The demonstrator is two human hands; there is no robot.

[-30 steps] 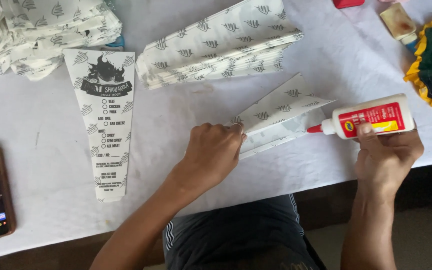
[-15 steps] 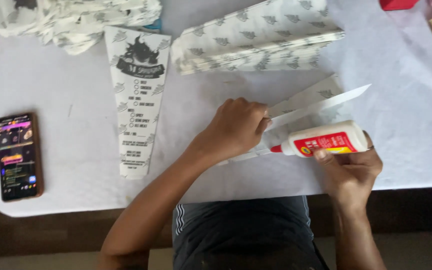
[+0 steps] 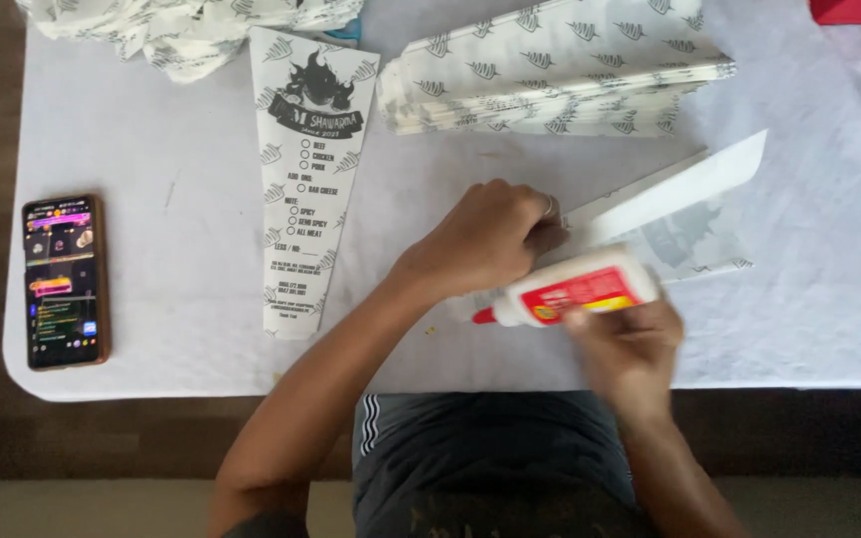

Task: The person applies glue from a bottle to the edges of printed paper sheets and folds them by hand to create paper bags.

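Glue bottle [image 3: 578, 291] is gripped by right hand [image 3: 625, 344], red tip pointing left; folded paper sleeve [image 3: 670, 204] is pinned w/ curled fingers of left hand [image 3: 485, 239].

1. The table [image 3: 181, 110] in front of me wears a white cloth.
2. A phone [image 3: 64, 281] lies near its left edge, screen lit.
3. One printed paper cone [image 3: 306, 179] lies flat beside it.
4. A stack of folded cones [image 3: 560, 75] sits at the far side.
5. Crumpled paper [image 3: 181, 30] lies far left.

A food-packaging worktable: stacked printed paper sleeves [image 3: 560, 75] on white-covered table [image 3: 151, 329].
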